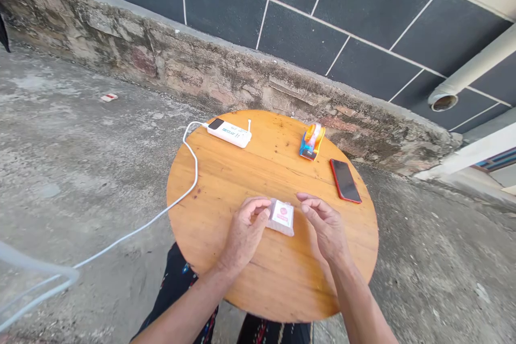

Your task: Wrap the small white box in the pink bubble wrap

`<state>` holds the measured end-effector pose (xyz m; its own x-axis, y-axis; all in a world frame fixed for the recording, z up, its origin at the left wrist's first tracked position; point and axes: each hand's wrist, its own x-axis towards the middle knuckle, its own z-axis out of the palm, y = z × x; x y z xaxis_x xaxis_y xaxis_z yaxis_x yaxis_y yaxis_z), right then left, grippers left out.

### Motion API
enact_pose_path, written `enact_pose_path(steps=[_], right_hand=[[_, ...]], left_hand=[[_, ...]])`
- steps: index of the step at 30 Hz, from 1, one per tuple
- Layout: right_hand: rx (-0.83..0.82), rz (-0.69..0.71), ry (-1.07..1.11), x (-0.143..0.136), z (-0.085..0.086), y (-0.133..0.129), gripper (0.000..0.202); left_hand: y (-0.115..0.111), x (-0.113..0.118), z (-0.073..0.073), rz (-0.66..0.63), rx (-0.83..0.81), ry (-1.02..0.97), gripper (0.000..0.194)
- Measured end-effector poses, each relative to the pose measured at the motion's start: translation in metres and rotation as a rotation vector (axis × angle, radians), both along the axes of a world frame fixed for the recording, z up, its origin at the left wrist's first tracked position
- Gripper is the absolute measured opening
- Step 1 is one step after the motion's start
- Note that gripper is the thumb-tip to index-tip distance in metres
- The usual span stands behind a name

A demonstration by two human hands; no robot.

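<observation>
A small, flat, pale pinkish packet (274, 223) with a white label and a red print on top lies near the middle of the round wooden table. My left hand (246, 228) is at its left edge, thumb and forefinger closing on the plastic there. On the packet's other side, my right hand (325, 226) hovers a short way off, fingers curved and apart, holding nothing.
Farther back on the table (258, 172) are a white power-bank-like device (230, 133) with a white cable (189, 142), an orange and blue tape dispenser (312, 141) and a red-edged phone (345, 181). A stone-based wall (234, 78) runs behind.
</observation>
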<state>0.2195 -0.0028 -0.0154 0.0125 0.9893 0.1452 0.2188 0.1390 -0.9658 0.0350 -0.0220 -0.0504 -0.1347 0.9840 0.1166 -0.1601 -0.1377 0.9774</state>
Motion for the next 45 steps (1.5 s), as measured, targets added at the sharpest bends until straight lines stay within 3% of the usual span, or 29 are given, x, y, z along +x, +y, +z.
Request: enact_pose_path(steps=[5, 22, 45], right_hand=[[0.007, 0.075, -0.121, -0.008, 0.009, 0.004, 0.017], [0.056, 0.182, -0.432, -0.017, 0.012, 0.019, 0.012], [-0.025, 0.198, -0.41, -0.024, 0.025, 0.023, 0.013]], left_hand=[[-0.001, 0.001, 0.0, -0.004, 0.029, 0.028, 0.016], [-0.002, 0.001, 0.007, -0.012, 0.075, 0.141, 0.017], [-0.003, 0.003, 0.008, 0.005, 0.069, 0.227, 0.023]])
